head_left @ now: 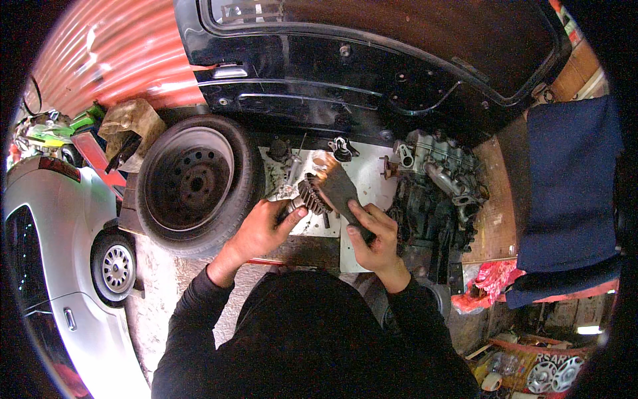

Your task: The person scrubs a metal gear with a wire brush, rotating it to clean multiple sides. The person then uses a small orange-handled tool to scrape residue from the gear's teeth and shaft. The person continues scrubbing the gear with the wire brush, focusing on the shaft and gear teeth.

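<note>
The left hand (261, 229) had its fingers wrapped around a toothed metal gear (310, 193), though most of their tips were out of sight behind it. The right hand (377, 239) gripped a flat, dark brush-like tool (340, 189) between thumb and fingers; its pale tip was blurred, and whether it touched the gear could not be told. Dark clothing (312, 332) covered the lower middle of the view, and the silver car (70, 259) was cut off at the left. A crumpled red plastic bag (495, 280) lay at the right, its contents impossible to make out. The gear was grey, with ridged teeth along its side, raised over the white worktop (373, 174), between the tyre (249, 179) and the greasy engine (435, 193).
</note>
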{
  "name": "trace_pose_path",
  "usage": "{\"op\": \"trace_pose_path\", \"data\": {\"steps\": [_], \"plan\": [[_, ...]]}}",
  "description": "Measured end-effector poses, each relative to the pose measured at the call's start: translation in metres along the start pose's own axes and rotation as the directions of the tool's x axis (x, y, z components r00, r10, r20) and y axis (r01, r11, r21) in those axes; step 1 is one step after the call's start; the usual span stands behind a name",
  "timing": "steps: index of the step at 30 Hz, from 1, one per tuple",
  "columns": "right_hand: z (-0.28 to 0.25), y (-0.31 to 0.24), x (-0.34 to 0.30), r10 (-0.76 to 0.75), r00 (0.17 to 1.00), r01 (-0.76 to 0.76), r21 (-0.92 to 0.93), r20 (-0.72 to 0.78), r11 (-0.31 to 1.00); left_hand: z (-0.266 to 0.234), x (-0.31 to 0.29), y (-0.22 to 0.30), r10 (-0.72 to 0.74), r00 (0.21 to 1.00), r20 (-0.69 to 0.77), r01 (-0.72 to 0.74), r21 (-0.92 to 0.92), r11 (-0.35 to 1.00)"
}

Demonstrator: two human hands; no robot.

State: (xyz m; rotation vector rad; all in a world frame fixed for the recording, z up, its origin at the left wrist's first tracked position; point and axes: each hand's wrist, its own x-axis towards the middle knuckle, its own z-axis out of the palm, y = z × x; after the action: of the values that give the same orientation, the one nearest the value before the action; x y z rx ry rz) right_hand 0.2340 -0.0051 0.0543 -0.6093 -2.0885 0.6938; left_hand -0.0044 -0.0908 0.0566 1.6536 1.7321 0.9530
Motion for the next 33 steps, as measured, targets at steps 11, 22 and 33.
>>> {"op": "trace_pose_path", "data": {"steps": [11,22,33], "plan": [[-0.006,0.002,-0.029,0.012,1.0,-0.013,-0.048,-0.018,0.999,0.001,-0.003,0.008,0.039,0.99,-0.137,-0.045,-0.039,0.998],[0.003,-0.005,-0.018,-0.022,0.999,0.023,0.026,-0.036,0.999,0.002,-0.005,0.002,0.104,0.964,-0.244,-0.103,0.019,0.995],[0.018,-0.021,-0.002,0.026,0.998,-0.023,0.06,-0.05,0.998,0.0,-0.009,0.007,0.168,0.972,-0.166,-0.121,0.261,0.958]]}}
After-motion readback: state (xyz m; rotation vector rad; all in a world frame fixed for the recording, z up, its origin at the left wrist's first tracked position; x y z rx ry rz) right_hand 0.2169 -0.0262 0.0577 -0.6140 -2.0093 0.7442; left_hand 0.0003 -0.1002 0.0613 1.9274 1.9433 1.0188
